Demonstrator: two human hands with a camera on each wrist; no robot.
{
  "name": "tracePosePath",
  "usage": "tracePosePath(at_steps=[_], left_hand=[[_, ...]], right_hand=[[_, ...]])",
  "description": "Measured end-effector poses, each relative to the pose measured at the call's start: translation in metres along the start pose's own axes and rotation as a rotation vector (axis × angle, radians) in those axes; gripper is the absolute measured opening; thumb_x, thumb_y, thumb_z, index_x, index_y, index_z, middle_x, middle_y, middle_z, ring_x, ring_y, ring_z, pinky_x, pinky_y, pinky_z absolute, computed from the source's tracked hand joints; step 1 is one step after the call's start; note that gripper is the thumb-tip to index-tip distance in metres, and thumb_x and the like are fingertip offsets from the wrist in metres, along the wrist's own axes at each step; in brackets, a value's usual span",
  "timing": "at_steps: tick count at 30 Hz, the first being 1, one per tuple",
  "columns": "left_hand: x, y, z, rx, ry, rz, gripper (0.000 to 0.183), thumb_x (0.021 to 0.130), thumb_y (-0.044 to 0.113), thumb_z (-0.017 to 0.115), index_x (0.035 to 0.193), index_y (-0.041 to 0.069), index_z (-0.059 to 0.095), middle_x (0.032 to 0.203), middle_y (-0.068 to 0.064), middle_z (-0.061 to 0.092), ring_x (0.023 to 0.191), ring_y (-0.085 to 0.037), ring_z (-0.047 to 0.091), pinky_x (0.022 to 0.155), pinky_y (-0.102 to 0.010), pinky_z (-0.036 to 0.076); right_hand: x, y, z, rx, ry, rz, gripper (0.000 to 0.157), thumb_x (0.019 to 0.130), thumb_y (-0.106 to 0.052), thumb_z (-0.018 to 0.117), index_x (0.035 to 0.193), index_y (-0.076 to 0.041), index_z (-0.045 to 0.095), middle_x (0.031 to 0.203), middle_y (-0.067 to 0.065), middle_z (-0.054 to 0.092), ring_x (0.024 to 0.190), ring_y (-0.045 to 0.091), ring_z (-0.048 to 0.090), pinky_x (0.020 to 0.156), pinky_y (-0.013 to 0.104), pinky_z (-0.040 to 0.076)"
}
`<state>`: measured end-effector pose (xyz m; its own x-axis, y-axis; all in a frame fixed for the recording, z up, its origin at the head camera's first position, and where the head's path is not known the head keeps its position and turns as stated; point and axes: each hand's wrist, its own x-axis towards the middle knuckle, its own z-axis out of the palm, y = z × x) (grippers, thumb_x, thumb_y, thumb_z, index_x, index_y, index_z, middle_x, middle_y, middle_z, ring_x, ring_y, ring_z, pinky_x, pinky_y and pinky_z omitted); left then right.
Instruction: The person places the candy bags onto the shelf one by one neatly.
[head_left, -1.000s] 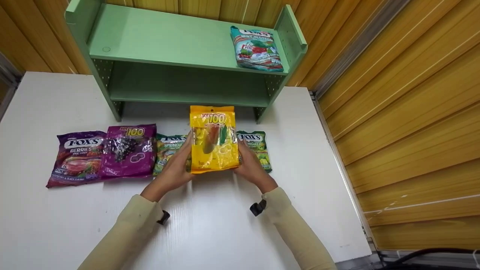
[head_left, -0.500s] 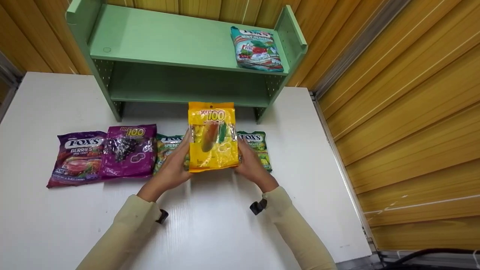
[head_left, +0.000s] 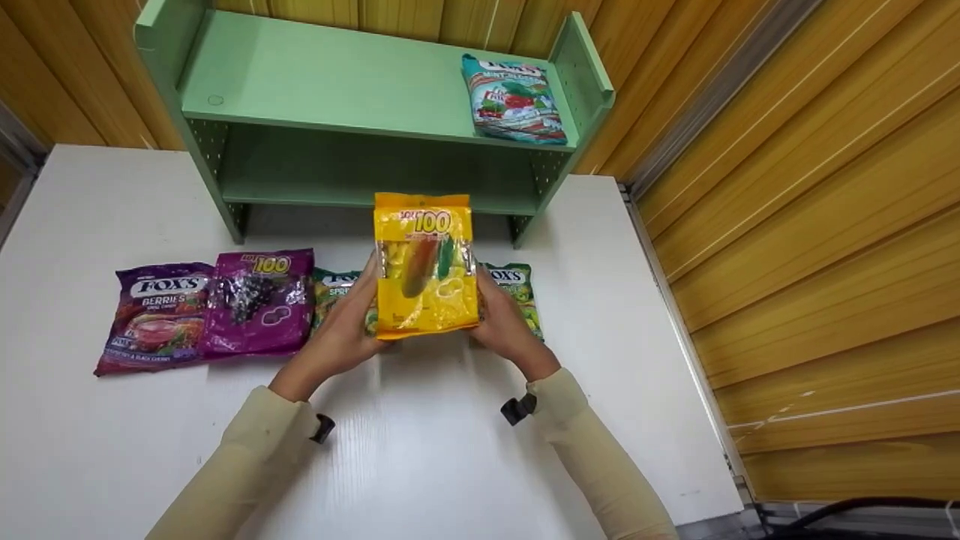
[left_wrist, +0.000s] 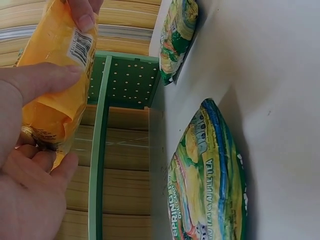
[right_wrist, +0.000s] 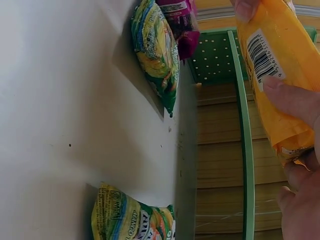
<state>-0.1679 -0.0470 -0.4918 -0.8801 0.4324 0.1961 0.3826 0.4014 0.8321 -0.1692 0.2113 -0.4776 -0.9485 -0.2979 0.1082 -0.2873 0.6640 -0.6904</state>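
- Yellow bag (head_left: 426, 270): held up off the counter (head_left: 420, 465), roughly upright, in front of the green shelf (head_left: 300, 75).
- Left hand (head_left: 345, 330): grips one side of it, thumb and fingers around the edge.
- Right hand (head_left: 510, 322): grips the opposite side likewise.
- Two green bags on the counter, partly hidden by the hands.
- Purple bag (head_left: 157, 319) and magenta bag (head_left: 259, 304), touching, farther left.
- Teal bag (head_left: 515, 101): shelf top, right end.
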Motion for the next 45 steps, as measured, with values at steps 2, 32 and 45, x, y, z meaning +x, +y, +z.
tracePosePath(at_steps=[2,32,45], left_hand=[[0.001,0.001,-0.002,0.000,0.009,0.021,0.111,0.078,0.019,0.081,0.156,0.035,0.003,0.164,0.012,-0.002,0.149,-0.024,0.021,0.115,-0.051,0.031],[0.020,0.031,-0.032,0.038,0.053,0.086,0.103,0.083,0.019,0.077,0.155,0.037,0.005,0.162,0.019,-0.005,0.151,-0.022,0.016,0.110,-0.048,0.039],[0.028,0.040,-0.045,0.067,0.063,0.106,0.107,0.082,0.015,0.078,0.156,0.036,0.002,0.163,0.015,-0.002,0.144,-0.027,0.034,0.107,-0.047,0.044]], right_hand=[[0.001,-0.002,-0.002,-0.004,0.002,0.007,0.079,0.085,-0.021,0.075,0.150,-0.018,0.031,0.153,0.001,0.040,0.139,0.018,0.040,0.117,0.041,0.033],[0.025,-0.028,-0.028,0.042,0.031,-0.092,0.085,0.085,-0.035,0.073,0.153,-0.032,0.023,0.158,-0.013,0.027,0.144,0.008,0.032,0.124,0.037,0.015],[0.034,-0.040,-0.038,0.035,0.051,-0.121,0.087,0.084,-0.026,0.075,0.153,-0.029,0.022,0.153,-0.010,0.037,0.137,0.010,0.041,0.115,0.034,0.036]])
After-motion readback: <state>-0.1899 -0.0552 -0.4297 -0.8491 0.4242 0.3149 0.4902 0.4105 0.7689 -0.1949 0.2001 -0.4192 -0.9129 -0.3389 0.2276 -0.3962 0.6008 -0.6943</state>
